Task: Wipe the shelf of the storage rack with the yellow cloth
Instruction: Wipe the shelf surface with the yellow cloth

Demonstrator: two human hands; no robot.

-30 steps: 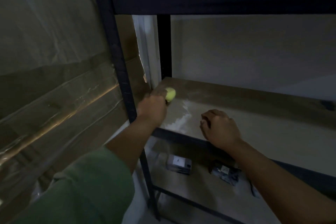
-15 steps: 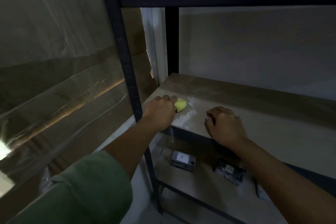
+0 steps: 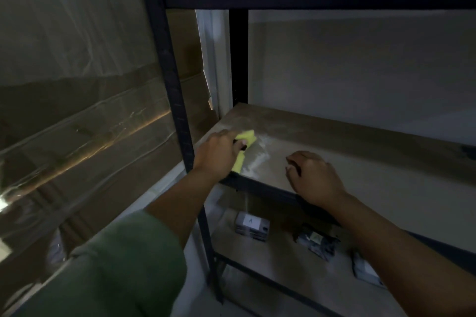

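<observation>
left hand (image 3: 219,154) fingers grip the yellow cloth (image 3: 243,148) on the shelf (image 3: 360,162); right hand (image 3: 315,177) fingers curled, empty, resting beside it.

Shelf (image 3: 360,162) bare rightward; upright post (image 3: 177,110) blocks left edge.

One mark can be read: a single letter "A" on a white label atop the small grey box (image 3: 252,226) on the lower shelf (image 3: 278,260). The dark packet (image 3: 317,242) just right of that box carries a label too blurred to read.
</observation>
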